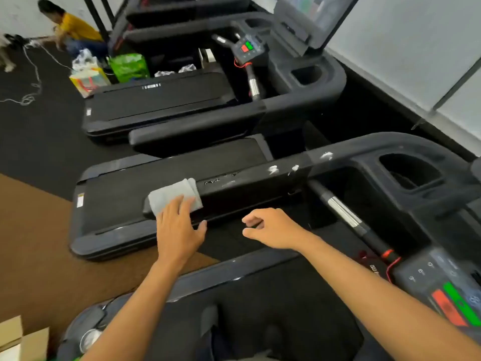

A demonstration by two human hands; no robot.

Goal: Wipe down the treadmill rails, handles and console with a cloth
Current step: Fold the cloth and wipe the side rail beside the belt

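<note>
A folded grey cloth (172,194) lies over the near end of the treadmill's black side rail (260,183). My left hand (179,227) presses flat on the cloth, fingers straight and thumb spread along the rail's side. White foam blobs (273,169) dot the rail further toward the console. My right hand (268,227) hovers over the belt to the right of the left hand, fingers loosely curled and holding nothing. A chrome-banded handle (343,212) runs down to the console (442,290) with red and green buttons at the lower right.
A second treadmill (161,105) stands beyond, with its own console (247,48). Bags (127,66) sit on the floor behind it, and a crouching person (73,29) is at the top left beside loose cables. Cardboard boxes (15,340) are at the bottom left.
</note>
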